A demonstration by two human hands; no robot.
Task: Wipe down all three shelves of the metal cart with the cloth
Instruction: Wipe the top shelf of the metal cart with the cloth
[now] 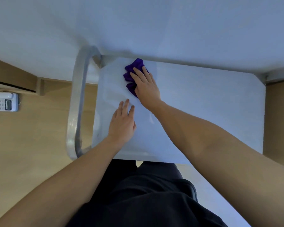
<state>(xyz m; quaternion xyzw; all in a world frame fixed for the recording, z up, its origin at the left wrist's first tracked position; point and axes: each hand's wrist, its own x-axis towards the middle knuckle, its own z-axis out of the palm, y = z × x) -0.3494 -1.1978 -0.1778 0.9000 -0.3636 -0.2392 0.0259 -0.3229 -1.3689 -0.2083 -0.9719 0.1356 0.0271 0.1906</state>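
The metal cart's top shelf (203, 104) is a pale, shiny sheet seen from straight above. A crumpled purple cloth (132, 69) lies near its far left corner. My right hand (146, 86) presses down on the cloth, fingers spread over it and pointing away from me. Closer to me, my left hand (122, 123) rests flat on the shelf near its left edge, fingers apart, holding nothing. The two lower shelves are hidden under the top one.
The cart's curved metal handle (77, 104) loops out on the left side. A white wall runs along the far side of the cart. A white telephone (4, 102) sits at the left. Wooden floor lies to the left and right.
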